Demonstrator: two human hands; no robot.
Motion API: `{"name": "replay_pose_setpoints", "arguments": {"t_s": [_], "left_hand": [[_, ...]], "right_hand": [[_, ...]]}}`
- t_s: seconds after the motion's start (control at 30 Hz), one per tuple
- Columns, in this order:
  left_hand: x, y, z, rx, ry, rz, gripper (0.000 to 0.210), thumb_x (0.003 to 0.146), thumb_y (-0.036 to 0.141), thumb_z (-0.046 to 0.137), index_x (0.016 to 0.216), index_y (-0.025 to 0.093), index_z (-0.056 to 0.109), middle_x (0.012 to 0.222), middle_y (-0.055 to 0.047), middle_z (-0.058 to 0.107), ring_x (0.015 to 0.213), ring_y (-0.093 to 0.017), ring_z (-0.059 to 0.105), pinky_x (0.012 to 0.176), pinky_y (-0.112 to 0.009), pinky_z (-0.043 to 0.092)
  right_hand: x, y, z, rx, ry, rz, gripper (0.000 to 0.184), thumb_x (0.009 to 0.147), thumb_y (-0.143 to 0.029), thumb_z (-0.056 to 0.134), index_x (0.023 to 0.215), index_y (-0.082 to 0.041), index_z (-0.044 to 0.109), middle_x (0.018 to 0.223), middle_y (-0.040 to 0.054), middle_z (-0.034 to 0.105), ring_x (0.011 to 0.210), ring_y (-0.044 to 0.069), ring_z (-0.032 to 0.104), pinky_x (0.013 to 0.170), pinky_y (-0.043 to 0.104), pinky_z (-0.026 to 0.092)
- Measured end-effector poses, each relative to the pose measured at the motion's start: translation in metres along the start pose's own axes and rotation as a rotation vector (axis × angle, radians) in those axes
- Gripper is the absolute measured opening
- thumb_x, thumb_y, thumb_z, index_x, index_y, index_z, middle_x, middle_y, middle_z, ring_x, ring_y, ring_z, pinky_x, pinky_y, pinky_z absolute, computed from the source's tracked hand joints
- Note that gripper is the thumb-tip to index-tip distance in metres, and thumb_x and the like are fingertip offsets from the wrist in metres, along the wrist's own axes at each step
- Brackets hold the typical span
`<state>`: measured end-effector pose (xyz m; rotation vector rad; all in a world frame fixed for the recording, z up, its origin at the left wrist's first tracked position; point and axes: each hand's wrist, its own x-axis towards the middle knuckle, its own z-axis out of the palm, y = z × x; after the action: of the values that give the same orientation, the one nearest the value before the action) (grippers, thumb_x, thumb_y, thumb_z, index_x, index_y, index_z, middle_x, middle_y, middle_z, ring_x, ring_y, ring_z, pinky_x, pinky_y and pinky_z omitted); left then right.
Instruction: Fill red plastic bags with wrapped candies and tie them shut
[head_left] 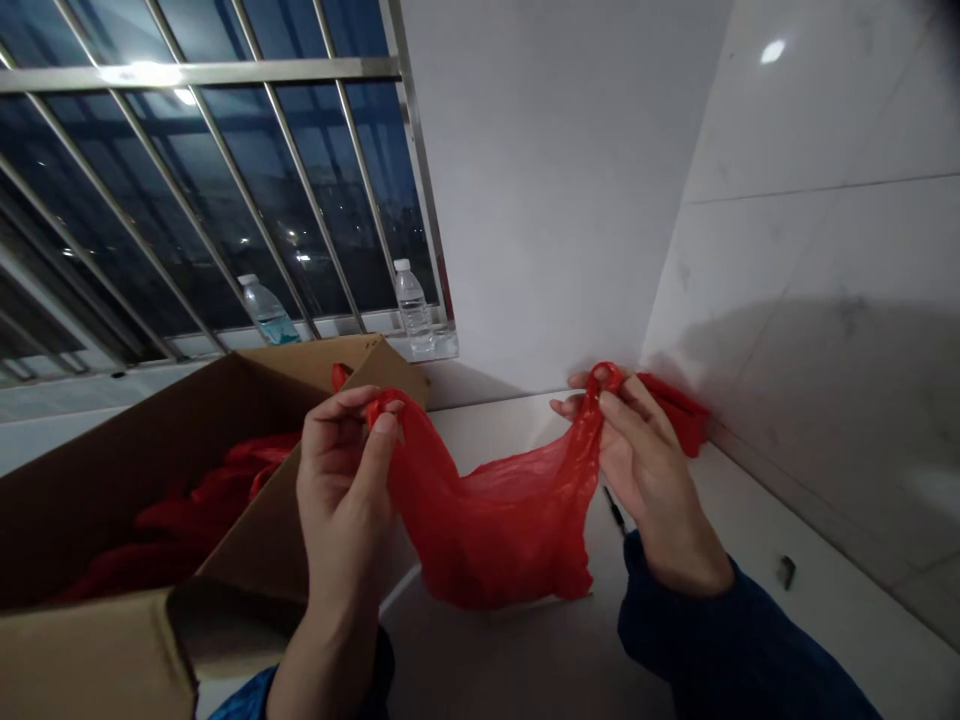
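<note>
A red plastic bag (pixel 502 530) stretched between two hands, center of the frame.
The left hand (pixel 345 480), left of center, pinches one top corner of the bag between thumb and fingers; the right hand (pixel 649 470), right of center, grips the looped opposite corner, and the middle sags between them above the white tabletop (pixel 727 570). At left, an open cardboard box (pixel 262 540) holds more red plastic (pixel 195 510). A red bundle (pixel 686 420) lies just behind the right hand, a dark pen (pixel 614 508) beneath it, and two clear bottles (pixel 413 305) stand by the barred window (pixel 187 180), upper left.
</note>
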<state>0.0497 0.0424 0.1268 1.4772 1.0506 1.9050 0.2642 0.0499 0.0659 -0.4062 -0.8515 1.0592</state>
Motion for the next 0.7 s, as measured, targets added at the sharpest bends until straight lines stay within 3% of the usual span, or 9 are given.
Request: {"name": "replay_pose_setpoints", "arguments": {"t_s": [0.1,0.2,0.27,0.33,0.4,0.47,0.53,0.63,0.7], "left_hand": [[-0.003,-0.008,0.010,-0.050,-0.065,-0.035,0.026,0.086,0.023,0.070,0.111,0.025,0.063,0.107,-0.002,0.067,0.103,-0.013,0.064,0.091,-0.019,0.051],[-0.011,-0.018,0.013,-0.057,-0.199,-0.100,0.026,0.090,0.026,0.066,0.115,0.025,0.061,0.104,-0.003,0.067,0.101,-0.015,0.065,0.090,-0.024,0.053],[-0.016,-0.022,0.010,-0.033,-0.318,-0.139,0.028,0.092,0.028,0.062,0.120,0.024,0.058,0.101,-0.004,0.066,0.096,-0.016,0.066,0.086,-0.025,0.054],[-0.019,-0.024,0.004,0.028,-0.420,-0.159,0.029,0.094,0.031,0.059,0.122,0.024,0.058,0.101,-0.005,0.067,0.091,-0.017,0.065,0.080,-0.025,0.054],[-0.020,-0.025,-0.003,0.128,-0.525,-0.155,0.027,0.096,0.032,0.055,0.122,0.024,0.060,0.106,-0.007,0.067,0.091,-0.018,0.065,0.079,-0.027,0.054],[-0.021,-0.027,-0.008,0.244,-0.648,-0.096,0.026,0.098,0.031,0.052,0.120,0.026,0.063,0.115,-0.008,0.066,0.101,-0.021,0.063,0.088,-0.031,0.051],[-0.022,-0.032,-0.011,0.323,-0.711,0.035,0.027,0.097,0.028,0.052,0.121,0.028,0.063,0.122,-0.008,0.063,0.114,-0.023,0.058,0.098,-0.036,0.045],[-0.027,-0.047,-0.007,0.296,-0.538,0.150,0.036,0.094,0.026,0.057,0.129,0.030,0.055,0.133,-0.007,0.055,0.123,-0.024,0.051,0.104,-0.038,0.041],[-0.030,-0.059,-0.001,0.225,-0.493,0.041,0.048,0.091,0.027,0.062,0.136,0.030,0.046,0.139,-0.008,0.050,0.126,-0.023,0.049,0.106,-0.039,0.040]], "right_hand": [[-0.004,0.006,0.003,-0.152,-0.002,-0.029,0.030,0.087,-0.030,0.069,0.114,-0.031,0.057,0.116,0.0002,0.061,0.082,0.013,0.062,0.085,0.034,0.055],[-0.009,0.015,0.009,-0.375,-0.107,0.023,0.053,0.083,-0.035,0.073,0.128,-0.033,0.045,0.095,-0.0005,0.061,0.077,0.015,0.061,0.075,0.032,0.056],[-0.013,0.022,0.016,-0.549,-0.200,0.007,0.068,0.076,-0.038,0.079,0.132,-0.031,0.041,0.103,0.0028,0.059,0.090,0.020,0.062,0.082,0.037,0.056],[-0.017,0.030,0.025,-0.713,-0.284,-0.058,0.078,0.067,-0.037,0.085,0.132,-0.030,0.043,0.125,0.0079,0.051,0.112,0.025,0.056,0.095,0.042,0.052],[-0.020,0.038,0.032,-0.794,-0.365,-0.092,0.073,0.067,-0.031,0.085,0.129,-0.029,0.047,0.134,0.0089,0.042,0.122,0.026,0.051,0.101,0.042,0.049],[-0.021,0.046,0.036,-0.780,-0.402,-0.101,0.053,0.076,-0.023,0.075,0.124,-0.028,0.052,0.130,0.0079,0.045,0.118,0.023,0.054,0.099,0.039,0.050],[-0.020,0.051,0.037,-0.737,-0.360,-0.129,0.029,0.087,-0.018,0.060,0.115,-0.026,0.058,0.120,0.0068,0.051,0.113,0.020,0.057,0.098,0.036,0.049],[-0.017,0.054,0.034,-0.647,-0.222,-0.091,0.016,0.098,-0.025,0.046,0.101,-0.024,0.062,0.107,0.0054,0.058,0.106,0.018,0.059,0.096,0.034,0.048],[-0.015,0.056,0.031,-0.544,-0.155,0.033,0.023,0.100,-0.036,0.045,0.098,-0.023,0.063,0.097,0.0040,0.061,0.095,0.017,0.061,0.087,0.031,0.051]]}}
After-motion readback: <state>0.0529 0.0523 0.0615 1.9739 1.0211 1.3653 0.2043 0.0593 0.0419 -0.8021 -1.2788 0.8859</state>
